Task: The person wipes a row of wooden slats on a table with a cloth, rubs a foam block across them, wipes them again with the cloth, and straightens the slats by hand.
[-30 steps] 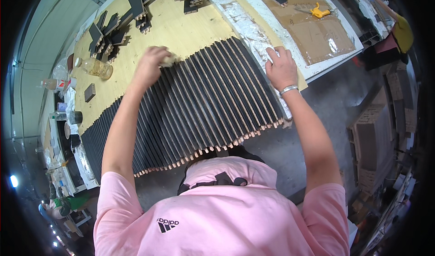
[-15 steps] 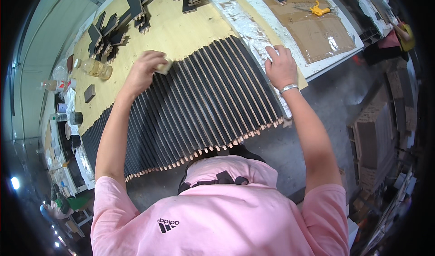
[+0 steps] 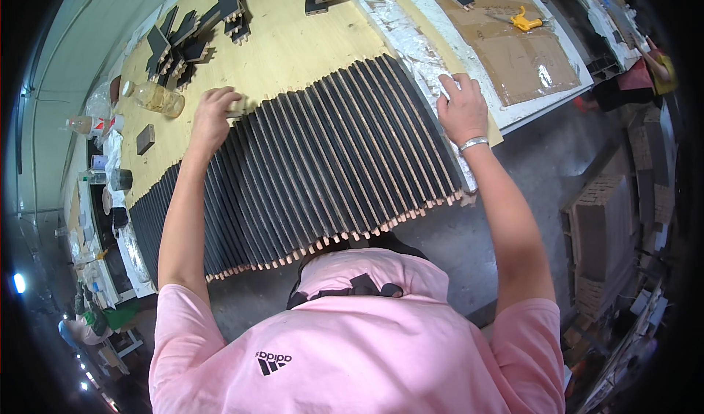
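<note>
A long row of black wooden slats [image 3: 308, 165] lies side by side, with pale pegs sticking out at their near ends. My left hand [image 3: 213, 118] is at the far ends of the row, left of the middle. Its fingers close on a pale yellowish block that looks like a sponge [image 3: 235, 107], blurred and mostly hidden by the hand. Beyond the right end of the row, my right hand [image 3: 463, 110] rests on the white-smeared strip [image 3: 392, 25], fingers bent and apart, holding nothing visible. A silver bracelet circles that wrist.
Loose dark wood pieces [image 3: 176, 47] are heaped at the far left of the board [image 3: 293, 55]. Nearby stand a jar of yellowish liquid [image 3: 158, 99] and a small dark block [image 3: 146, 139]. Yellow-handled scissors [image 3: 526, 22] lie on brown cardboard [image 3: 513, 62] at right.
My left hand has moved left along the far ends of the slats with the sponge. My right hand stays at the same spot on the white strip; the view has shifted slightly.
</note>
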### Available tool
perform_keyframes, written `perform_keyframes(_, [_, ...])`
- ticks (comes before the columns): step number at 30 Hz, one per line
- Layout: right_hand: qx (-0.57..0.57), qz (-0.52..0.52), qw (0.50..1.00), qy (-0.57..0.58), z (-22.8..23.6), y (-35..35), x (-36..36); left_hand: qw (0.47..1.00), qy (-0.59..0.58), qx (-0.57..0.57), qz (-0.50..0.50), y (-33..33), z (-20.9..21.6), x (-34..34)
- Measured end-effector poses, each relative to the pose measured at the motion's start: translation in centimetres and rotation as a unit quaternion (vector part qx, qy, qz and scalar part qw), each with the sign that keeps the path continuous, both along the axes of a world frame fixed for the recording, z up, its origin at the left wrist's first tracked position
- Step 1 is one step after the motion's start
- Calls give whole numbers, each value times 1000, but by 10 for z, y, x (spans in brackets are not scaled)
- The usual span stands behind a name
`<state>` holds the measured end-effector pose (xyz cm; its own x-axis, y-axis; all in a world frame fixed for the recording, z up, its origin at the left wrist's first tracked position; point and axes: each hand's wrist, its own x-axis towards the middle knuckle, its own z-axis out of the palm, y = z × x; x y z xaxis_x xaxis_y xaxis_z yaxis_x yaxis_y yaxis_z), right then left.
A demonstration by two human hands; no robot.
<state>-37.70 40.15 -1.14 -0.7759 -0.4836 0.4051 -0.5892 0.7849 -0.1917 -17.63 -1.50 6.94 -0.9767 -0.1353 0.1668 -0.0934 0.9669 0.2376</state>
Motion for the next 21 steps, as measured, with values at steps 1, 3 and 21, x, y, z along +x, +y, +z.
perform_keyframes(1, [-1, 1, 1000, -2, -1, -1, 1, 999, 19, -11, 25, -2, 1, 3])
perform_keyframes(3, [-2, -1, 1000, 1, 1, -1, 0, 999, 50, -5, 12, 0, -3, 7])
perform_keyframes(21, [6, -4, 1000, 0, -2, -3, -2, 991, -6, -77, 114, -36, -6, 59])
